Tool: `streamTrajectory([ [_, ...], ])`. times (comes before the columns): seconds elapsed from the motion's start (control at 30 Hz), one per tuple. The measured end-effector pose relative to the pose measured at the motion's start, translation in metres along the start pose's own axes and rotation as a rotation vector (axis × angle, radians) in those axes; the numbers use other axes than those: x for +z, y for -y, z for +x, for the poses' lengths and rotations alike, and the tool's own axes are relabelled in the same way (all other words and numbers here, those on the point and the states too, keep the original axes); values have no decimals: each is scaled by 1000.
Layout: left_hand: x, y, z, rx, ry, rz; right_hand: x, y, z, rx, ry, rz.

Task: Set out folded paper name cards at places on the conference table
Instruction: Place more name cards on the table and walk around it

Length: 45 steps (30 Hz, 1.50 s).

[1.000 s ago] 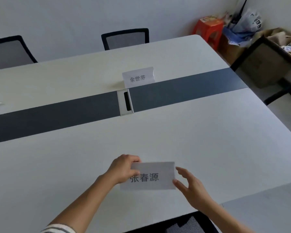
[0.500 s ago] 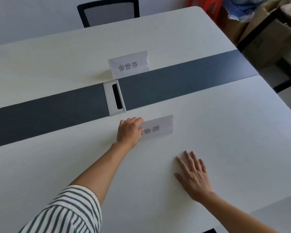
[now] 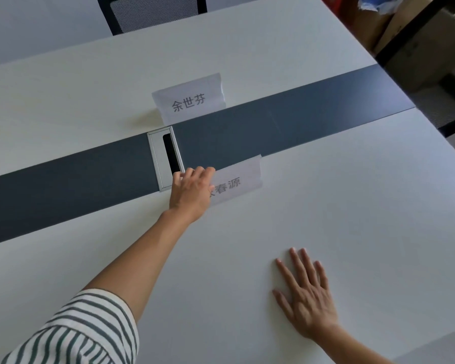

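We see left hand at frame centre, fingers curled, pinching left end of near name card. Card extends right from fingers, long axis along dark strip. Right hand lower right, fingers spread flat on table, well apart. 1 far name card already standing.

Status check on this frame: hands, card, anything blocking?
Left hand on the near name card, at the dark strip's near edge. Right hand flat on the table, empty. Far card standing. Nothing in the way.
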<state>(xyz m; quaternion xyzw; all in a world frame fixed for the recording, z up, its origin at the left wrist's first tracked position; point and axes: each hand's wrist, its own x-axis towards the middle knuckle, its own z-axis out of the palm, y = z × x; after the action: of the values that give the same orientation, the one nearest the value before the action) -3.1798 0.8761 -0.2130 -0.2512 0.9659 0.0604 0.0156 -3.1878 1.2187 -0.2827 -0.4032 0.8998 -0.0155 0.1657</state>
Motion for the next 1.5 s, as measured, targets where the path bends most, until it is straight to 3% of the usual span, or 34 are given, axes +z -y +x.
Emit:
streamTrajectory([
  [0.37,-6,-1,-3,2,72,56,2,0,0,-16,-33,11],
  [0.53,-26,-22,-32,-33,-165,-69,1,-1,-2,-19,-42,9],
  [0.57,-32,-29,-45,-31,-151,-117,1,-1,-2,-23,-41,6],
  [0.77,-50,-41,-160,-234,404,-405,-4,1,-4,-20,-5,30],
  [1.0,-59,-49,-312,-457,481,-647,-57,2,-29,-11,218,152],
  [1.17,-70,-88,-393,-580,391,-864,-85,-13,-96,56,438,541],
  [1.5,-93,-226,-532,-978,-44,-1315,-123,-51,-226,-38,454,967],
])
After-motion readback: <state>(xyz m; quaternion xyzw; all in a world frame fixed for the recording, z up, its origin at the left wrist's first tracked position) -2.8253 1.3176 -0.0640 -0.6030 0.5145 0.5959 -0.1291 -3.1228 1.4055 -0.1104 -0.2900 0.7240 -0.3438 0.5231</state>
